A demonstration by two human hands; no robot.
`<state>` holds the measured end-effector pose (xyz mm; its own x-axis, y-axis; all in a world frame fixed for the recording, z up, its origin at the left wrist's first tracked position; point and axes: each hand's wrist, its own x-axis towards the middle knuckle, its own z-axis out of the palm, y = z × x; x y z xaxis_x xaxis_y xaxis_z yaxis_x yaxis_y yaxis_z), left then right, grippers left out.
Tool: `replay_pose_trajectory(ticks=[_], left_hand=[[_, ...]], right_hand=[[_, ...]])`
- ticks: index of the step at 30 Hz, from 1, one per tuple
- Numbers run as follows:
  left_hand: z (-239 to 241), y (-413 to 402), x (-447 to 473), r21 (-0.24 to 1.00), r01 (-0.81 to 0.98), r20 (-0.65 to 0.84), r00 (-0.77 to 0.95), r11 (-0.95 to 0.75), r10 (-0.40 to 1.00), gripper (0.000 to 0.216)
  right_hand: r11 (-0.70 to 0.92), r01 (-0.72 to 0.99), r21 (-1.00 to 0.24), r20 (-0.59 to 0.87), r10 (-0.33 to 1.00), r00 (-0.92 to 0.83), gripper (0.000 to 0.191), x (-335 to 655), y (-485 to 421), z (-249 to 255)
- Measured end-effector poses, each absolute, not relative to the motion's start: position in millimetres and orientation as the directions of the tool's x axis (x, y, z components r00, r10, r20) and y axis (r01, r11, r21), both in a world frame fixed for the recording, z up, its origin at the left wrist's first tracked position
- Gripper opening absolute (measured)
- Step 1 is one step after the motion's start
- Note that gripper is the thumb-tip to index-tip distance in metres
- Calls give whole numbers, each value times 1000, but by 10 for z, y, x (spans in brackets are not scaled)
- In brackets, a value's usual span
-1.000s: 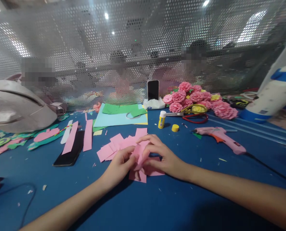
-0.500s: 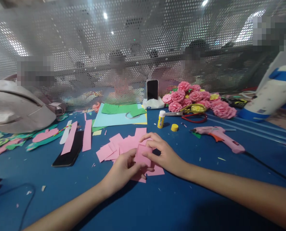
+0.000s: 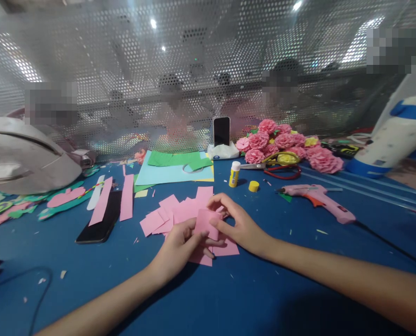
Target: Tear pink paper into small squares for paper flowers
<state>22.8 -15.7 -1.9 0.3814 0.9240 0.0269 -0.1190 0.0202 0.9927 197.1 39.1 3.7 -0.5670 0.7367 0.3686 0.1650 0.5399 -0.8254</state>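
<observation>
Both my hands meet over a scatter of pink paper squares (image 3: 173, 212) on the blue table (image 3: 229, 294). My left hand (image 3: 180, 247) and my right hand (image 3: 236, 221) pinch one small pink paper square (image 3: 205, 223) between them, held slightly above the pile. The fingers of both hands are closed on its edges. More pink pieces lie under my hands.
A black phone (image 3: 101, 219) and pink strips (image 3: 115, 200) lie to the left. Glue stick (image 3: 234, 173), yellow cap (image 3: 253, 185), scissors (image 3: 278, 164), pink glue gun (image 3: 316, 198) and pink paper flowers (image 3: 281, 144) sit behind. Green and blue sheets (image 3: 175, 168) lie by a perforated screen.
The pink piece went from crumpled between my fingers to a flat square held up. My right hand has shifted slightly toward me on it.
</observation>
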Motion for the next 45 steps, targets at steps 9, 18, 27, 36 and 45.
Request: replay_pose_trajectory(ticks=[9,18,27,36,45], left_hand=[[-64,-137,211,985,-168,35,367,29,930,33],[-41,-127,215,986,-155,0,363,61,932,39],[-63,-131,212,987,-155,29,374,32,927,35],[-60,-138,189,998,-17,-56,357,66,932,35],[-43,-117,187,993,-76,-50,393,86,918,38]], right_hand=[[410,151,-899,252,769,-587,22,1959,420,56],[401,128,-907,257,769,-586,24,1960,422,50],[190,58,-980,130,835,-535,39,1954,474,2],[295,21,-955,247,834,-493,31,1968,453,4],[225,43,-973,165,820,-548,35,1955,456,-13]])
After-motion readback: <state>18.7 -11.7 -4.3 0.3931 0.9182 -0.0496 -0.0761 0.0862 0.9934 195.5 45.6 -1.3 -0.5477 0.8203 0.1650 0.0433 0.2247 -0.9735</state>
